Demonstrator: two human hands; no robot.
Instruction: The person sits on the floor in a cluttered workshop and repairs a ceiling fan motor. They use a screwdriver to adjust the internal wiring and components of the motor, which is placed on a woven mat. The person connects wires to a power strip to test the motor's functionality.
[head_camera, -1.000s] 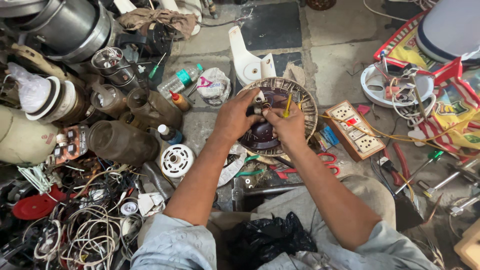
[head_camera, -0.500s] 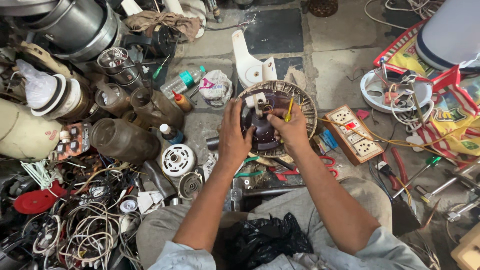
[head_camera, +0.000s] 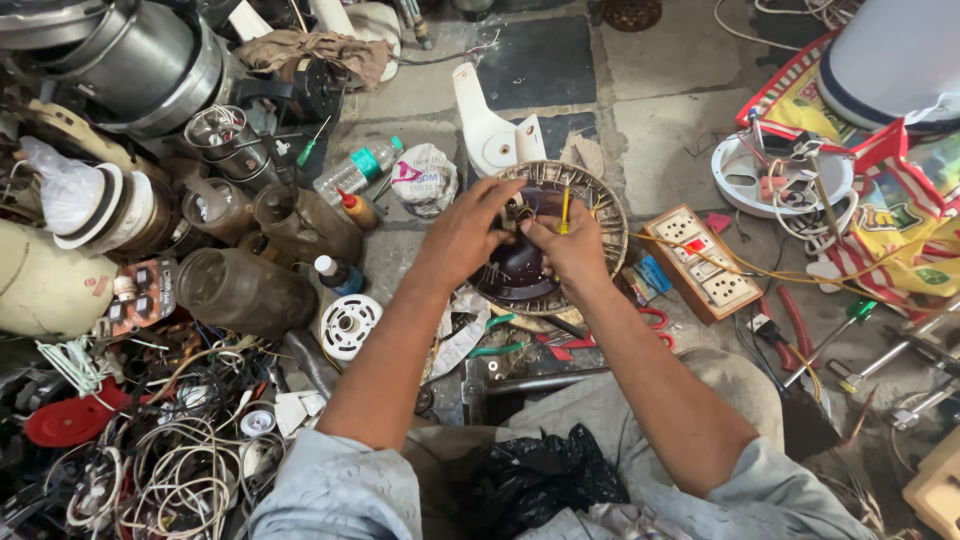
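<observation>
Round motor stator (head_camera: 590, 205), dark centre ringed with copper windings, yellow wire upright inside, tilted, just left of the switchboard (head_camera: 703, 262)

Both hands at work over a round motor coil (head_camera: 600, 195) on the stone floor. Left hand (head_camera: 462, 235) pinching wires at its centre, right hand (head_camera: 572, 250) just beside, fingers touching. Right of the coil, a switchboard (head_camera: 702, 262). Left of it, a plastic bottle (head_camera: 356, 170), dusty jars (head_camera: 245, 290) and tangled wires (head_camera: 180, 470).
</observation>
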